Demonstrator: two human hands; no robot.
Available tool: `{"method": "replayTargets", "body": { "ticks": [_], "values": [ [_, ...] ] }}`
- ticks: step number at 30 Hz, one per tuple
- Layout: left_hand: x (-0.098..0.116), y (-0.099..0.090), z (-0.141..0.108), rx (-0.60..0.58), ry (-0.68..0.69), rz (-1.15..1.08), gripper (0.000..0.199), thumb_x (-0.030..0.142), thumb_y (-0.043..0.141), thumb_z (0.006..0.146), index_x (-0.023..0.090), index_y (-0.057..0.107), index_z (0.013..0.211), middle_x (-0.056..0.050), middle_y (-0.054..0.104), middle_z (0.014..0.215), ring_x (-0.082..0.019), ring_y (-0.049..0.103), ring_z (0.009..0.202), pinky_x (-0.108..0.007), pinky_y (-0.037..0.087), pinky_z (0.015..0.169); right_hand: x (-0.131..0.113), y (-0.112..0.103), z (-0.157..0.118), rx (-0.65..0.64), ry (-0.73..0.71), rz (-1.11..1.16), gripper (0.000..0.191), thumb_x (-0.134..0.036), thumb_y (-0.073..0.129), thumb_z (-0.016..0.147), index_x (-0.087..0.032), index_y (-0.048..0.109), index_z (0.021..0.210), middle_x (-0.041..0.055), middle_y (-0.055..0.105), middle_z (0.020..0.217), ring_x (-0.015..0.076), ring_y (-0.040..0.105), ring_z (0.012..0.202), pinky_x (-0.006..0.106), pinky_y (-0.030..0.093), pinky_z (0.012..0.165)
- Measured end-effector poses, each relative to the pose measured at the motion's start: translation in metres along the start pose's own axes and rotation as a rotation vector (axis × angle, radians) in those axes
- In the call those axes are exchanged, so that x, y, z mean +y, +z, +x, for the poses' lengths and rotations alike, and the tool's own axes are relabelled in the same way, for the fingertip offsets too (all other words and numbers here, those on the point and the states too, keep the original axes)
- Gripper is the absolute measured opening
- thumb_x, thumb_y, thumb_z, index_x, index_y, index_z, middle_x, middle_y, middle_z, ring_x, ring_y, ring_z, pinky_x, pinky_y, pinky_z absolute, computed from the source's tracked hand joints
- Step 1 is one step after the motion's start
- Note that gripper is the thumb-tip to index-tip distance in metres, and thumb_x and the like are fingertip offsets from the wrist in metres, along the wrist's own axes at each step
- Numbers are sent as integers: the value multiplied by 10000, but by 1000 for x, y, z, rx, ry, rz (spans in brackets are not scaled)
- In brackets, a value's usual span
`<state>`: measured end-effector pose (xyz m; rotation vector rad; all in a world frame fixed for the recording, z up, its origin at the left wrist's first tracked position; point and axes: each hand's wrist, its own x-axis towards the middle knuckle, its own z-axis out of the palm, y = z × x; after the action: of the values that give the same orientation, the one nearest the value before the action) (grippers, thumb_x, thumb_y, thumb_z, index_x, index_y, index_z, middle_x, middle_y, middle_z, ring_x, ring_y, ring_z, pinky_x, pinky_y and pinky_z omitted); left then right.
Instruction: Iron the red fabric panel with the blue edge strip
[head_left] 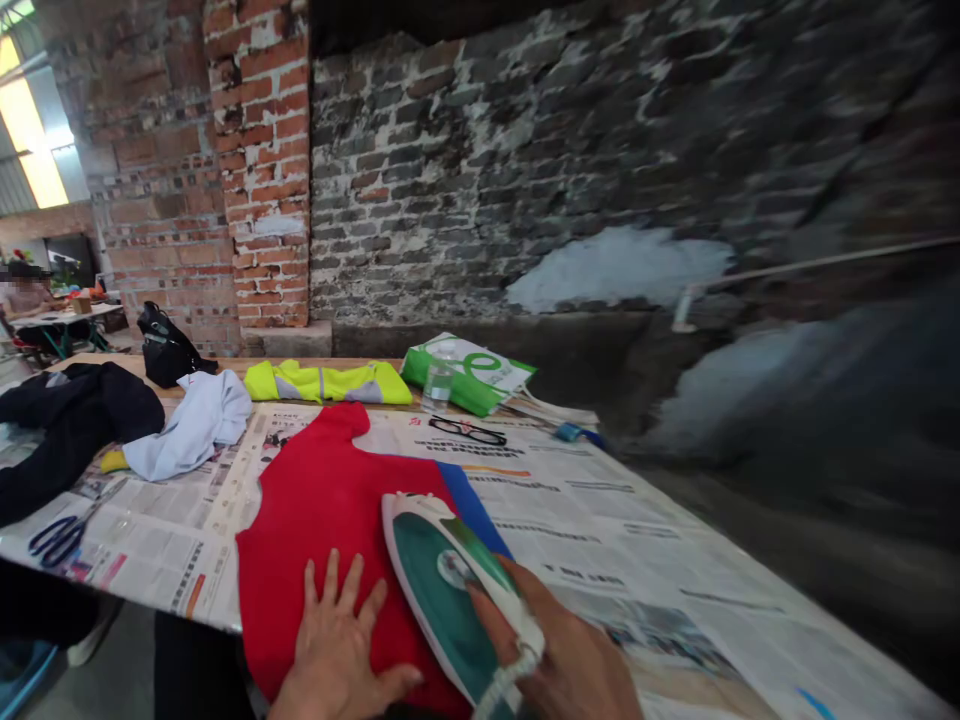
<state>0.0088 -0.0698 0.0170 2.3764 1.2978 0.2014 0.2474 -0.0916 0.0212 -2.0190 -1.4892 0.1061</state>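
Rough walls of red brick and soot-dark, white-patched grey brick rise behind a wooden table spread with newspaper sheets. Near the table's edge lies a flat red fabric garment, with a blue fabric strip along one side. The hands are apart, and both are at this garment. The left hand lies flat on the red fabric with its fingers spread. The right hand is closed around the handle of a green-and-white steam iron, which sits on the red fabric just beside the left hand. A white braided cord runs from the iron's end.

Farther along the newspaper lie black-framed glasses and, to the left, black-handled scissors. A crumpled pale blue cloth sits beside a black garment. A folded yellow hi-vis vest lies near the far edge, close to a clear drinking glass and a green-and-white bag. A black handbag stands at the far left corner. Well beyond it, a seated co-worker is at a second table.
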Motion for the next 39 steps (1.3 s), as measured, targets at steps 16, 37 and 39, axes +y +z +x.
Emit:
{"method": "replayTargets", "body": {
  "ticks": [16,37,39],
  "values": [
    [-21,10,18,89,13,285,723,557,544,947,319,323,1593,-52,182,1693,-384,120,1563,-677,147,1238,-87,-3,62,-127,86,48,283,-263,495,988,-183,620,1230,112,776,1036,254,742,972,279,452,736],
    [-18,12,14,86,23,189,768,726,466,937,329,349,1584,-46,177,1697,-386,98,1569,-692,118,1240,-64,-16,97,-150,206,-90,382,-273,518,976,-166,584,1337,149,763,1047,286,730,1020,306,472,782],
    [-19,13,11,85,25,162,793,727,481,929,316,337,1591,-54,150,1703,-389,69,1571,-694,89,1240,-49,-18,64,-145,176,-72,413,-314,486,980,-164,584,1352,144,772,1038,287,739,1006,313,493,799]
  ]
}}
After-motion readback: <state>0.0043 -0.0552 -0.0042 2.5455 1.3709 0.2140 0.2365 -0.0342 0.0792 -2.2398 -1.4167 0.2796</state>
